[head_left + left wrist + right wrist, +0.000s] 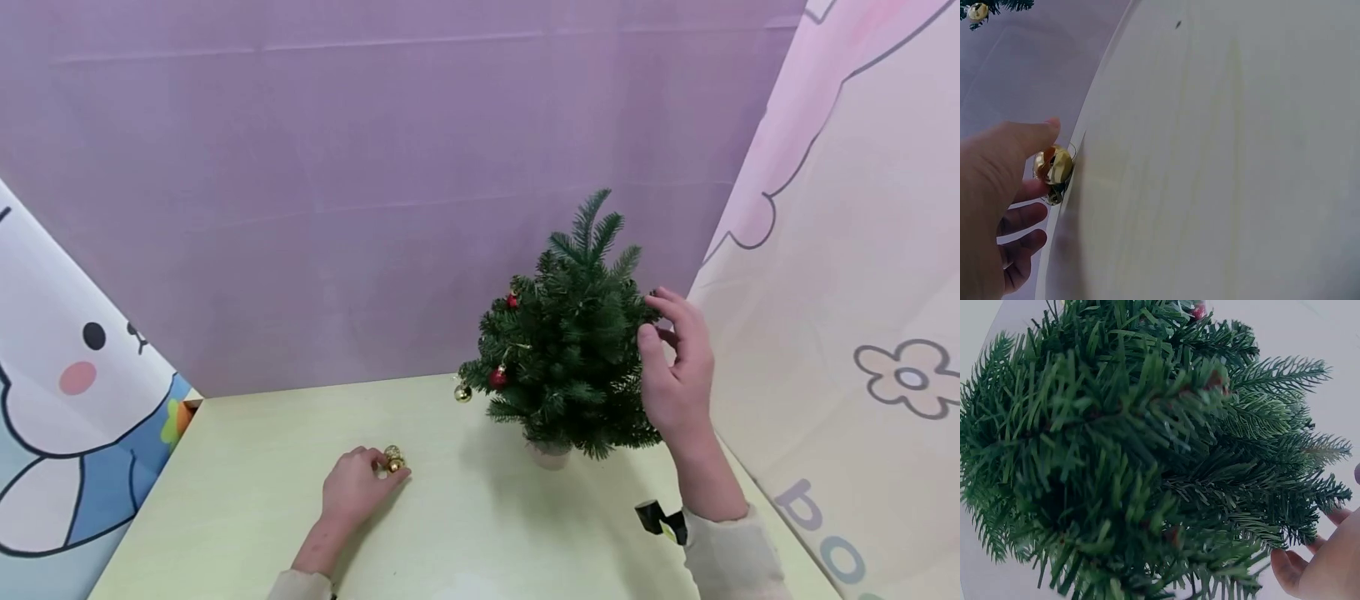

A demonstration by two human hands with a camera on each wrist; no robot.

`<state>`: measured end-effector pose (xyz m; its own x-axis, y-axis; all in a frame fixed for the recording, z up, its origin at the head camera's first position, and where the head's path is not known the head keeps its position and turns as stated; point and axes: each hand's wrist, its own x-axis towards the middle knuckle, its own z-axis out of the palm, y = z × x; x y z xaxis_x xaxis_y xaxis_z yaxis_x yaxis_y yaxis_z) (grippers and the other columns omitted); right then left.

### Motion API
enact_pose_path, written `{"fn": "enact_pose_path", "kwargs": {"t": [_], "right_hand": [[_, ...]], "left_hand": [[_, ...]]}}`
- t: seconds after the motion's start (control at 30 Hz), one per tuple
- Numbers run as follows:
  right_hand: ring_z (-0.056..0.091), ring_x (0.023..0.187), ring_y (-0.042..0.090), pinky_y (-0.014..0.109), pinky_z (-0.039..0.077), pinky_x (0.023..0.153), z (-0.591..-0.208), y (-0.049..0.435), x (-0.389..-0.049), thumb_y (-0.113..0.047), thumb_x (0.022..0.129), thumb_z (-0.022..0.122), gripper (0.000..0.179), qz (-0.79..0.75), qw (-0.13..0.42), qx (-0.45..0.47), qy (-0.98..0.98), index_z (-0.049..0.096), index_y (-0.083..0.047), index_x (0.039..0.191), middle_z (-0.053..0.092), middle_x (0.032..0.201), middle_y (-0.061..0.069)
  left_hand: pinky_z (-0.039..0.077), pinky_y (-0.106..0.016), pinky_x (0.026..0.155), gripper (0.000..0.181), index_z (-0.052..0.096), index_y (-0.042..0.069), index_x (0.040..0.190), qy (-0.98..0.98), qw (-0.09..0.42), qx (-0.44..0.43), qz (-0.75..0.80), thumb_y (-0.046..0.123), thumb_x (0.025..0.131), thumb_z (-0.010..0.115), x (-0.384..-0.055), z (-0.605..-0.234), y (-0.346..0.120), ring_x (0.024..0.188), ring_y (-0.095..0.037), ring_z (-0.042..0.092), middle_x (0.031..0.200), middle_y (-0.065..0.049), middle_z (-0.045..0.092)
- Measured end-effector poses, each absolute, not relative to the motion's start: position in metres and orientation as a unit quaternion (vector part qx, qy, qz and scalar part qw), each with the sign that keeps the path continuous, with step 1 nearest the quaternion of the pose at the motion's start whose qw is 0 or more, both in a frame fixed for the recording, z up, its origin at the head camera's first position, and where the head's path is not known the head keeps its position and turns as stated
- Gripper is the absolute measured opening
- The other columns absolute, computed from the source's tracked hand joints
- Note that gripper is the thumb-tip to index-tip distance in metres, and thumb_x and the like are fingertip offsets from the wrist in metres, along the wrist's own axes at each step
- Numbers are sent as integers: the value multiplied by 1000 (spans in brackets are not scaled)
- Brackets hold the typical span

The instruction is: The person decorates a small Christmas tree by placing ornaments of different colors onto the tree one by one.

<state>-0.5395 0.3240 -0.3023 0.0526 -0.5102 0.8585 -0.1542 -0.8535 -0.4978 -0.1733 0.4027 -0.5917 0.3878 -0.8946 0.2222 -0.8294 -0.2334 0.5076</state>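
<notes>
Head view: tree trimming, partly done by the look of it. Small Christmas tree [577, 350] stands upright on the tabletop [255, 450], right of centre. Hung so far, all on its left side: upper red ball [512, 300], lower red ball [498, 377], and a lone gold ball [462, 392] dangling from the outermost left branch. Middle and right side show no ornaments in this view; back side hidden, so full count can't be told.

Left to do, judging by the layout: the loose gold balls [393, 458], bunched on the tabletop well apart from the tree, left of it. Exact number unclear; they overlap and the fingers cover part. Left wrist view shows at least two, one with a thin loop beside it.

Left hand [358, 487] pinches at the gold balls, thumb on one side, forefinger on the other, remaining fingers loosely bent. Right hand [684, 371] is at the tree's right side, thumb and fingers apart, fingertips touching branch tips; no ornament seen in it, no firm grip shown.

Containers: only the pale pot [551, 456] under the tree, holding its base; inside hidden by branches. Next move probably calls for lifting one gold ball over to a bare branch.
</notes>
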Motion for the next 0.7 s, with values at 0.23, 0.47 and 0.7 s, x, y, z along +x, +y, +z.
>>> {"fn": "enact_pose_path", "kwargs": {"t": [0.23,0.47,0.7], "right_hand": [[50,119,24,25,44,90,-314,302,-558,-2,93,53,32,-636,148,-732,195,57,16,119,51,132,23],[48,122,30,27,42,90,-326,281,-569,-9,94,55,32,-626,168,-742,170,61,8,121,51,137,11],[46,116,45,23,38,89,-309,299,-572,-6,93,54,32,-624,173,-750,131,58,18,114,49,130,32]], "left_hand": [[42,-31,52,40,72,14,84,-510,282,811,-56,53,74,79,-201,-591,424,64,-12,50,74,5,55],[43,-31,55,39,73,14,85,-469,291,831,-64,51,74,80,-222,-589,444,65,-12,51,75,4,56],[46,-33,58,41,74,16,87,-419,314,848,-80,54,72,80,-247,-585,466,71,-12,57,81,4,61]]}}
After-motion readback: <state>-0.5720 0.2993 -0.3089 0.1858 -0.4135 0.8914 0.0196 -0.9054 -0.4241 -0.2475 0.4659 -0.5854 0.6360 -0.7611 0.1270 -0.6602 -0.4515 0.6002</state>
